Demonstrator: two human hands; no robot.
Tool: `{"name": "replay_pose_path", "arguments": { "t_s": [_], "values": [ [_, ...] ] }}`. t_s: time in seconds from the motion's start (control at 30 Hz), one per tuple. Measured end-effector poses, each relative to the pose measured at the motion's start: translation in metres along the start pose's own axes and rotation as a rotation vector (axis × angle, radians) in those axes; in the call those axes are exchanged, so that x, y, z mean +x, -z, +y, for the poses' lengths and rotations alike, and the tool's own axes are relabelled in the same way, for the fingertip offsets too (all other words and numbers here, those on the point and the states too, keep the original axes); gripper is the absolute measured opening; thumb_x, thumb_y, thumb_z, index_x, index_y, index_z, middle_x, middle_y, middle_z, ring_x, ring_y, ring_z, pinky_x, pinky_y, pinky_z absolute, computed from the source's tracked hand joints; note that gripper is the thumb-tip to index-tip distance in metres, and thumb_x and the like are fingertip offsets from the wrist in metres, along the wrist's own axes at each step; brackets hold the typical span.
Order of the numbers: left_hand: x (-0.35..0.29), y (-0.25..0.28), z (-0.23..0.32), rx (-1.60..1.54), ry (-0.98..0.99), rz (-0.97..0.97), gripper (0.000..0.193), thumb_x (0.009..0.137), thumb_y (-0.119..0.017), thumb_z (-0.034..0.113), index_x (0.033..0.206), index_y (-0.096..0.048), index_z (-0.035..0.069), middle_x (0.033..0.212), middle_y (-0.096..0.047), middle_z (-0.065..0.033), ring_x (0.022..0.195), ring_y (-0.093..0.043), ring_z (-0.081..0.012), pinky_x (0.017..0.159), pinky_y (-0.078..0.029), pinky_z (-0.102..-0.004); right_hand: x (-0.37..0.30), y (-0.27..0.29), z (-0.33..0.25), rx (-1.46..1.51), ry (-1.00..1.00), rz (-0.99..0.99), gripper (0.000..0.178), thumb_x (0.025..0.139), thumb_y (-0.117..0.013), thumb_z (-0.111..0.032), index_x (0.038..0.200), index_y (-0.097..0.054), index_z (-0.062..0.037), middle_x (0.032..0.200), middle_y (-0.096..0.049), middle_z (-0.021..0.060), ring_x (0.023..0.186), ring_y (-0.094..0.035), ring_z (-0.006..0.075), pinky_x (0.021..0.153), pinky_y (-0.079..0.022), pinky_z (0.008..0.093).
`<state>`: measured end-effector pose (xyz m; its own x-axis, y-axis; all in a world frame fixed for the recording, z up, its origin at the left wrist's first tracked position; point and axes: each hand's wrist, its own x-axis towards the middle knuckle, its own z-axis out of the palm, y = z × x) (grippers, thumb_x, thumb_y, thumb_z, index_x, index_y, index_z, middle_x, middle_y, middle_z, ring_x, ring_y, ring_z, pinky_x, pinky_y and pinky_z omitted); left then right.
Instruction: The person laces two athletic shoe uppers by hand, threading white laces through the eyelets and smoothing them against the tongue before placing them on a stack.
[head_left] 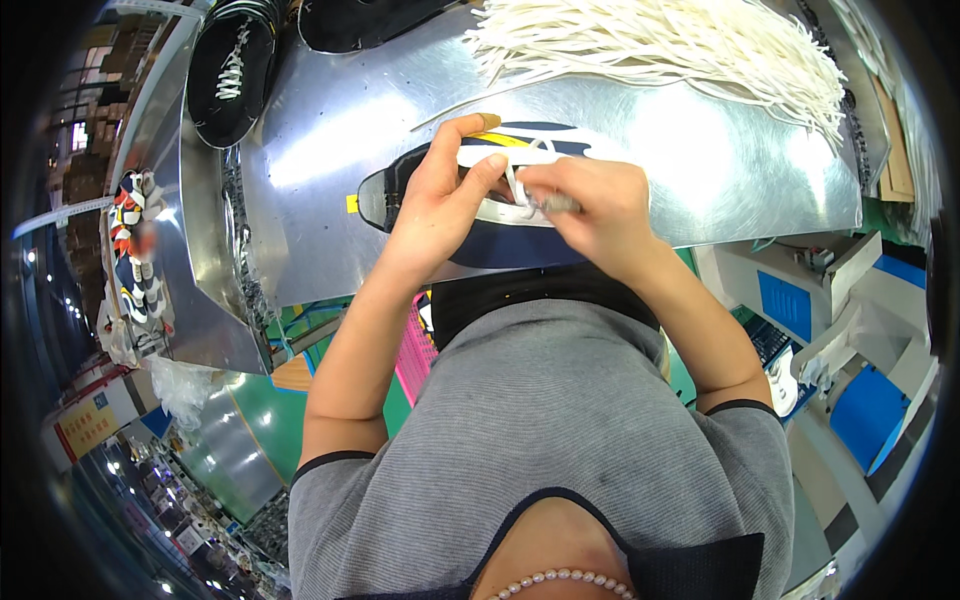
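Note:
A flat shoe upper [505, 248], navy with white and yellow parts and a grey-and-black end at the left, lies on the metal table in front of me. My left hand [445, 195] grips it, thumb on the white eyelet strip and index finger reaching over the far side. A white shoelace [513, 186] makes a loop at the eyelets. My right hand [597, 208] is closed at the lace, its fingertips pinched and partly blurred. A small greyish piece shows under those fingers, too smeared to name.
Loose white laces [660, 50] form a big pile at the far right of the metal table [320, 215]. At the far left stands a stack of black pieces [230, 95], the top one laced. Another black piece [365, 22] lies beyond. Several shoes [135, 245] hang farther left.

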<state>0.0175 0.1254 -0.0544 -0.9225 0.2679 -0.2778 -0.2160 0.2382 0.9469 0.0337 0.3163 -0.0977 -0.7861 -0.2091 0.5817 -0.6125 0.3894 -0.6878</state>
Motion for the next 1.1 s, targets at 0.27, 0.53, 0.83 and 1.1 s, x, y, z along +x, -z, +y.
{"name": "replay_pose_path", "arguments": {
  "t_s": [0.27,0.53,0.83,1.1],
  "values": [
    [0.017,-0.009,-0.003,-0.037,-0.029,0.081,0.032,0.102,-0.057,0.017,0.130,-0.051,0.004,0.099,-0.067,-0.0114,0.087,-0.063,-0.0115,0.079,-0.052,-0.0259,-0.021,0.005,-0.053,0.294,0.076,-0.109,0.019,0.078,-0.072,-0.010,0.097,-0.072,-0.0123,0.073,-0.067,0.0021,0.063,-0.067,0.0168,0.055,-0.052,0.0310],
    [-0.029,0.003,0.004,0.492,-0.319,0.124,0.043,0.094,-0.066,0.014,0.132,-0.047,0.004,0.104,-0.070,-0.0220,0.093,-0.070,-0.0328,0.082,-0.053,-0.0346,-0.038,0.034,-0.041,0.531,-0.709,-0.049,0.015,0.091,-0.070,-0.015,0.102,-0.075,-0.0059,0.081,-0.073,0.0012,0.068,-0.061,0.0056,0.062,-0.047,0.0219],
    [-0.035,-0.008,-0.006,0.617,-0.425,0.166,0.020,0.086,-0.071,0.005,0.103,-0.062,0.001,0.092,-0.067,-0.0160,0.077,-0.066,-0.0350,0.066,-0.051,-0.0389,-0.028,0.001,-0.029,0.148,-0.771,-0.227,0.019,0.084,-0.076,-0.021,0.092,-0.073,-0.0044,0.076,-0.070,0.0124,0.066,-0.067,0.0215,0.062,-0.050,0.0331],
    [-0.034,-0.001,0.007,0.583,-0.246,0.055,0.023,0.092,-0.069,0.014,0.111,-0.063,0.001,0.094,-0.070,-0.0118,0.083,-0.067,-0.0195,0.077,-0.051,-0.0305,0.004,0.003,-0.027,0.634,-0.728,0.111,0.012,0.092,-0.071,-0.012,0.090,-0.068,-0.0013,0.072,-0.058,-0.0067,0.065,-0.046,0.0000,0.057,-0.036,0.0187]
  ]
}}
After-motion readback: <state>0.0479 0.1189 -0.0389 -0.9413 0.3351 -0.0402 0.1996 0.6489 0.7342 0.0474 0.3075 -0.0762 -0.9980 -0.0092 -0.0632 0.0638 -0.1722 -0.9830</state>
